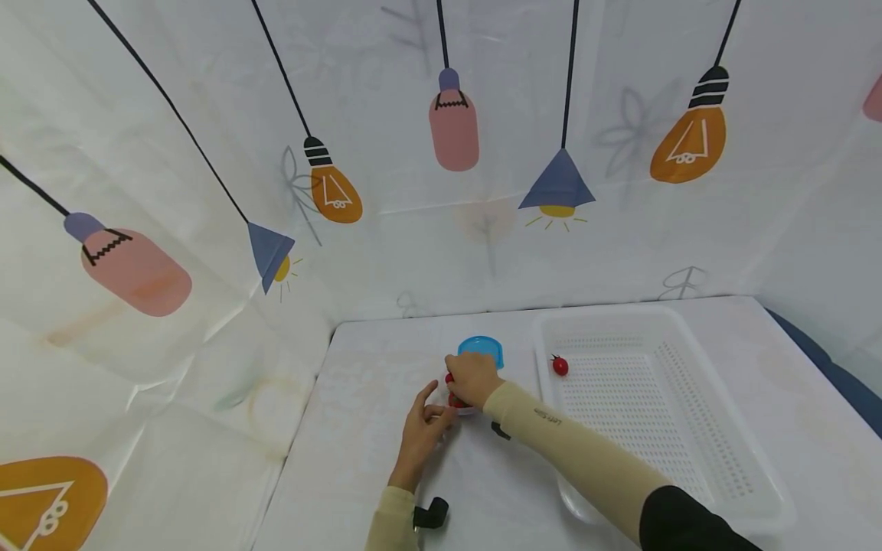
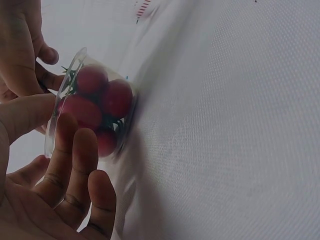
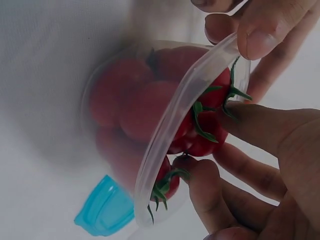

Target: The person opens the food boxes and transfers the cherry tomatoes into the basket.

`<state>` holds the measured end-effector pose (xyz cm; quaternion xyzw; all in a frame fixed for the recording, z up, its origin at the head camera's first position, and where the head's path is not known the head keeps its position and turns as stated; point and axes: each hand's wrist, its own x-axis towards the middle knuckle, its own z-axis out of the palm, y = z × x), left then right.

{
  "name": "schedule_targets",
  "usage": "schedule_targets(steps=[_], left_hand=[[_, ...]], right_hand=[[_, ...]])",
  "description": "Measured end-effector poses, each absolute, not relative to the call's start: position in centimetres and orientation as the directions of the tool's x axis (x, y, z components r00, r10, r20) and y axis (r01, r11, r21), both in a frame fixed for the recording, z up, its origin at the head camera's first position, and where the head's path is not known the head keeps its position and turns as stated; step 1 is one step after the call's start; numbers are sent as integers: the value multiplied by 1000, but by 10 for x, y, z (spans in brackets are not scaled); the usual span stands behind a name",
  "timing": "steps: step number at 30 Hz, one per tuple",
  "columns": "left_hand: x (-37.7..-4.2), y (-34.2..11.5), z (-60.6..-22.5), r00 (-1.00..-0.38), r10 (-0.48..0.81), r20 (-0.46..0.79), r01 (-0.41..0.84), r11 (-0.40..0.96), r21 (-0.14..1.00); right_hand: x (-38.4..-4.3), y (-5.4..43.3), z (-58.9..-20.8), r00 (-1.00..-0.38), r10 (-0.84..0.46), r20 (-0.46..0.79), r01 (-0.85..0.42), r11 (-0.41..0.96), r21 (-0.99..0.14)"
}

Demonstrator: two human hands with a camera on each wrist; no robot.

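Observation:
A clear plastic tub (image 3: pixel 172 107) of red cherry tomatoes (image 2: pixel 117 98) with green stems stands on the white-covered table. My left hand (image 1: pixel 422 435) holds it from the near left side, a digit at the rim and other fingers curled loosely along its wall. From above, my right hand (image 1: pixel 475 379) reaches in at the tub's mouth. Its thumb and a finger pinch a tomato (image 3: pixel 206 137) at the top of the pile, as the right wrist view shows. In the head view the right hand hides much of the tub.
Just behind the tub lies a blue lid (image 1: pixel 481 346). A large white perforated tray (image 1: pixel 551 329) takes up the right side of the table, with a single tomato (image 1: pixel 560 366) near its left edge. White sheets printed with lamps hang behind and to the left.

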<state>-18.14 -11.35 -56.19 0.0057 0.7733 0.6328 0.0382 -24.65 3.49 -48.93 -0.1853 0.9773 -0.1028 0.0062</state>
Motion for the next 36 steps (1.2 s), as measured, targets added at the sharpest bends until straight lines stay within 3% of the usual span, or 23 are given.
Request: schedule_targets(steps=[10, 21, 36], left_hand=[[-181, -113, -560, -996, 66, -54, -41, 182, 982], [-167, -109, -520, -993, 92, -72, -53, 194, 980], [-168, -110, -522, -994, 93, -62, -44, 184, 982]], right_hand=[[-243, 27, -493, -925, -373, 70, -380, 910, -169], [-242, 26, -495, -931, -351, 103, -363, 921, -142], [-241, 26, -496, -946, -312, 89, -323, 934, -151]])
